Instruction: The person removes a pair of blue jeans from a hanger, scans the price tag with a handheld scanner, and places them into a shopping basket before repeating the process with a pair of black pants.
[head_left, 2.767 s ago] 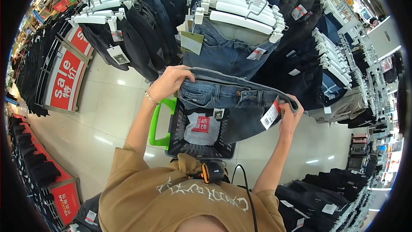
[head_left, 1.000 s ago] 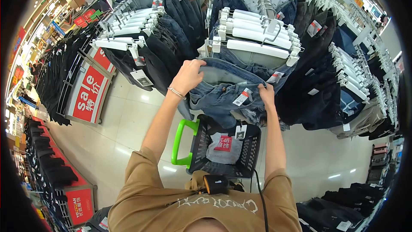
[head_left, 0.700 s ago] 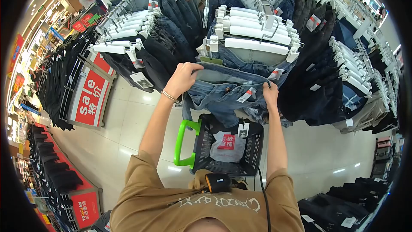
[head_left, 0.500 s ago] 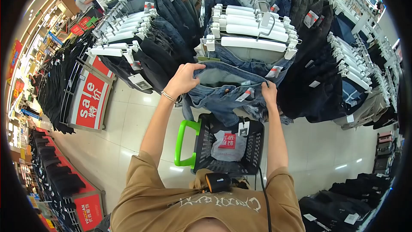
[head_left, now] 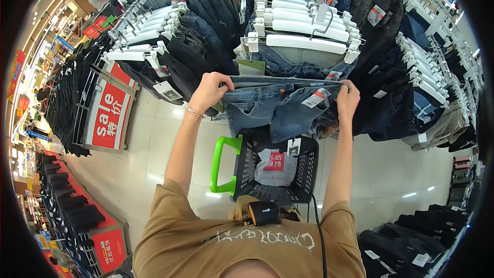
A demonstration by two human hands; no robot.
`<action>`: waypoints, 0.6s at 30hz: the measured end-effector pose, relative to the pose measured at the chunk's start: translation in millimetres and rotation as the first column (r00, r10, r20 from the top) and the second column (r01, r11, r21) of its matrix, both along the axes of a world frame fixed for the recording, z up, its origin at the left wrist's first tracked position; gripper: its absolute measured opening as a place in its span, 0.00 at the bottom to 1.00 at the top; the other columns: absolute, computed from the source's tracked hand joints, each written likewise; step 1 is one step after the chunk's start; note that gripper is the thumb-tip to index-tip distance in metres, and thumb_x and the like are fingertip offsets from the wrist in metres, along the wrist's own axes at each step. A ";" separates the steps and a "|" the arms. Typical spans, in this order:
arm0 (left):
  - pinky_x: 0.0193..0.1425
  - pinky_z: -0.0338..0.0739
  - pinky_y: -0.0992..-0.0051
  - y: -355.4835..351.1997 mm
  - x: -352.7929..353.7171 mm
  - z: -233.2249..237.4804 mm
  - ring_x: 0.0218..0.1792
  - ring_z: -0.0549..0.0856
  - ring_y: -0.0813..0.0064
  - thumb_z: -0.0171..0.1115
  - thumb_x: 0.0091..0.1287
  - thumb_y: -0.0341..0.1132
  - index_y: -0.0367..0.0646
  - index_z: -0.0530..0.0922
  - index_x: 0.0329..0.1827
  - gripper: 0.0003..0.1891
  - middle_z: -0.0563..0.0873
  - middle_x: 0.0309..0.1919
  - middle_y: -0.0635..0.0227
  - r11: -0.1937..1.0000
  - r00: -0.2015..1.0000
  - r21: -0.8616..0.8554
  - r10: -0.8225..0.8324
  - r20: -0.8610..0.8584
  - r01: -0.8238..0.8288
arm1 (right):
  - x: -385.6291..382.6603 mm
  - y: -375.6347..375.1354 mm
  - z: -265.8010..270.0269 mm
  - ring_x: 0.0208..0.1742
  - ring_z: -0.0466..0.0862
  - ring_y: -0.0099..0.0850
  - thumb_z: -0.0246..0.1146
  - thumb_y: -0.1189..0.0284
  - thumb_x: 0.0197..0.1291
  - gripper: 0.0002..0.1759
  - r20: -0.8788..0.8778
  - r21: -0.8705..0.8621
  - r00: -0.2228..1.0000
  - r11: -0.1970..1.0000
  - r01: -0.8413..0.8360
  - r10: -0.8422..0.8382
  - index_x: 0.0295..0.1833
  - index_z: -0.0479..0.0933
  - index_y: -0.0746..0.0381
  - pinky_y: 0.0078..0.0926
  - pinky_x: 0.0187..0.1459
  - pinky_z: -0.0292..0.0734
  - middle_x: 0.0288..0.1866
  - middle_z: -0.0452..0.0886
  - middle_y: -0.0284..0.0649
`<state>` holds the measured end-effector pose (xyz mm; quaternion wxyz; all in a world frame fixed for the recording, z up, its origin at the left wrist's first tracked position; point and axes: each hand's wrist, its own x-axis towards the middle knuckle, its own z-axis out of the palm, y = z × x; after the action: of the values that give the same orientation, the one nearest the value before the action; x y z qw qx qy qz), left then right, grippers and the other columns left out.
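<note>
Stretched between my two hands is a pair of blue denim jeans (head_left: 257, 108), with a white and red tag near one side. My left hand (head_left: 208, 91) pinches one end of the waistband. The other end is in the closed fingers of my right hand (head_left: 348, 100). Below the jeans stands a black shopping basket (head_left: 272, 194) with a green handle (head_left: 217, 164); a white plastic bag (head_left: 275, 169) with a red print lies inside. The lower part of the jeans is partly hidden behind the basket's far side.
White hangers (head_left: 307, 44) with more jeans hang just beyond my hands. Dark trousers (head_left: 180, 69) hang on the left rack, others on the right. A red sale sign (head_left: 110, 108) stands at the left. Stacks of dark clothes (head_left: 406, 242) lie at the lower right.
The waistband was slack and gaping; now it is pulled taut and nearly closed. My left hand has moved a little left, my right hand to the right.
</note>
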<state>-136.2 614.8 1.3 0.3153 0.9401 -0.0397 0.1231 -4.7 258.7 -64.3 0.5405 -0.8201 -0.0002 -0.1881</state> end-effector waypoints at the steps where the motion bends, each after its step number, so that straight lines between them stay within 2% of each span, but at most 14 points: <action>1: 0.38 0.74 0.73 1.4 -1.4 -2.7 0.29 0.82 0.66 0.59 0.47 0.21 0.37 0.83 0.27 0.06 0.85 0.26 0.61 1.000 1.000 -0.003 0.003 -0.002 -0.003 | -6.2 0.0 13.1 0.27 0.77 0.33 0.51 0.75 0.56 0.12 0.027 -0.002 1.000 1.000 -0.012 0.012 0.38 0.78 0.70 0.31 0.36 0.72 0.24 0.78 0.50; 4: 0.40 0.75 0.72 2.9 -4.6 -15.5 0.32 0.83 0.64 0.59 0.49 0.21 0.37 0.82 0.24 0.04 0.85 0.28 0.61 0.999 1.000 0.041 0.003 -0.007 -0.003 | -30.4 2.4 52.0 0.25 0.73 0.27 0.51 0.77 0.56 0.10 0.059 -0.027 0.998 0.999 -0.018 0.020 0.37 0.78 0.70 0.28 0.31 0.69 0.22 0.75 0.44; 5: 0.40 0.75 0.72 1.5 -5.9 -24.1 0.33 0.83 0.64 0.60 0.49 0.21 0.37 0.79 0.24 0.02 0.85 0.28 0.60 0.996 0.995 0.083 0.036 0.090 -0.044 | -37.6 2.3 59.0 0.25 0.73 0.27 0.51 0.77 0.56 0.10 0.058 -0.030 0.998 0.999 -0.020 0.022 0.37 0.78 0.70 0.28 0.31 0.69 0.22 0.75 0.44; 6: 0.41 0.75 0.72 -1.5 -8.5 -29.5 0.33 0.83 0.63 0.60 0.49 0.22 0.36 0.77 0.24 0.01 0.85 0.28 0.60 0.989 0.980 0.122 0.065 0.186 -0.089 | -44.8 1.7 64.4 0.24 0.73 0.27 0.51 0.78 0.55 0.09 0.144 -0.024 0.989 0.999 -0.026 0.029 0.36 0.77 0.70 0.27 0.31 0.68 0.21 0.74 0.43; 7: 0.41 0.75 0.72 -9.2 -12.8 -31.0 0.33 0.83 0.63 0.60 0.49 0.22 0.36 0.77 0.24 0.01 0.85 0.28 0.60 0.989 0.980 0.119 0.067 0.185 -0.091 | -52.8 0.5 69.9 0.24 0.72 0.27 0.51 0.80 0.55 0.09 0.229 -0.017 0.973 0.999 -0.033 0.036 0.35 0.77 0.70 0.25 0.30 0.68 0.21 0.74 0.42; 9: 0.37 0.76 0.66 -29.7 -22.3 -34.2 0.29 0.82 0.57 0.61 0.52 0.23 0.36 0.70 0.26 0.07 0.80 0.22 0.57 0.923 0.903 0.073 0.350 0.251 -0.378 | -73.5 -4.7 83.4 0.25 0.74 0.28 0.51 0.82 0.53 0.08 0.269 -0.045 0.959 0.996 -0.078 0.088 0.34 0.76 0.70 0.24 0.31 0.68 0.23 0.75 0.42; 10: 0.37 0.76 0.66 -33.9 -24.7 -39.8 0.29 0.82 0.57 0.61 0.52 0.23 0.36 0.70 0.26 0.07 0.80 0.22 0.57 0.923 0.903 0.070 0.352 0.247 -0.379 | -83.9 -9.4 89.3 0.26 0.75 0.29 0.51 0.84 0.52 0.07 0.307 -0.073 0.942 0.990 -0.120 0.137 0.33 0.75 0.70 0.23 0.32 0.69 0.24 0.76 0.42; 11: 0.33 0.76 0.67 -36.9 -26.3 -47.7 0.27 0.83 0.59 0.61 0.55 0.23 0.37 0.67 0.27 0.09 0.81 0.24 0.57 0.891 0.886 -0.070 0.454 0.092 -0.449 | -92.8 -14.7 94.1 0.28 0.78 0.32 0.53 0.87 0.47 0.07 0.367 -0.127 0.911 0.980 -0.153 0.190 0.32 0.74 0.70 0.22 0.34 0.71 0.26 0.77 0.42; 12: 0.30 0.77 0.69 -43.0 -29.3 -49.5 0.24 0.84 0.60 0.61 0.57 0.23 0.37 0.65 0.28 0.11 0.82 0.27 0.56 0.827 0.848 -0.194 0.524 -0.079 -0.528 | -100.4 -18.7 97.5 0.28 0.78 0.32 0.53 0.87 0.47 0.07 0.363 -0.133 0.912 0.979 -0.155 0.194 0.32 0.74 0.70 0.22 0.34 0.71 0.26 0.77 0.42; 13: 0.24 0.76 0.72 -51.4 -34.7 -44.7 0.22 0.85 0.67 0.59 0.61 0.23 0.35 0.70 0.35 0.05 0.84 0.32 0.56 0.791 0.856 -0.328 0.471 -0.213 -0.516 | -107.6 -21.8 100.2 0.29 0.79 0.33 0.53 0.86 0.46 0.07 0.460 -0.142 0.856 0.971 -0.191 0.236 0.31 0.74 0.70 0.22 0.35 0.72 0.27 0.77 0.43; 14: 0.24 0.76 0.72 -55.5 -36.5 -48.0 0.22 0.85 0.67 0.59 0.61 0.23 0.35 0.70 0.35 0.05 0.84 0.32 0.56 0.788 0.855 -0.331 0.471 -0.219 -0.519 | -114.3 -24.7 100.6 0.30 0.80 0.34 0.54 0.86 0.44 0.07 0.551 -0.155 0.789 0.962 -0.226 0.274 0.31 0.74 0.71 0.22 0.35 0.73 0.28 0.77 0.43; 16: 0.24 0.78 0.74 -60.4 -36.9 -59.6 0.30 0.87 0.72 0.57 0.62 0.22 0.34 0.73 0.50 0.13 0.85 0.35 0.60 0.815 0.932 -0.459 0.264 -0.248 -0.353 | -125.8 -31.7 96.0 0.30 0.80 0.36 0.55 0.86 0.42 0.06 0.574 -0.150 0.770 0.960 -0.236 0.279 0.30 0.74 0.72 0.24 0.35 0.74 0.28 0.77 0.45; 17: 0.32 0.80 0.78 -51.6 -30.7 -96.7 0.36 0.86 0.75 0.54 0.64 0.21 0.35 0.70 0.61 0.20 0.85 0.36 0.63 0.730 0.958 -0.627 0.150 -0.244 -0.274 | -131.8 -35.6 93.9 0.30 0.80 0.37 0.56 0.86 0.42 0.06 0.587 -0.141 0.758 0.958 -0.248 0.283 0.30 0.74 0.72 0.25 0.34 0.74 0.28 0.77 0.45; 18: 0.32 0.80 0.78 -56.0 -32.1 -95.5 0.36 0.86 0.75 0.54 0.64 0.21 0.35 0.70 0.61 0.20 0.85 0.36 0.63 0.729 0.957 -0.627 0.147 -0.249 -0.274 | -137.9 -39.7 92.1 0.30 0.80 0.38 0.56 0.87 0.41 0.06 0.601 -0.132 0.746 0.957 -0.260 0.286 0.29 0.74 0.73 0.26 0.34 0.74 0.28 0.77 0.46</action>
<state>-168.3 558.8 -94.2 0.6106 0.7752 0.1421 0.0779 -142.6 219.0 27.8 0.5160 -0.7157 -0.2992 -0.3632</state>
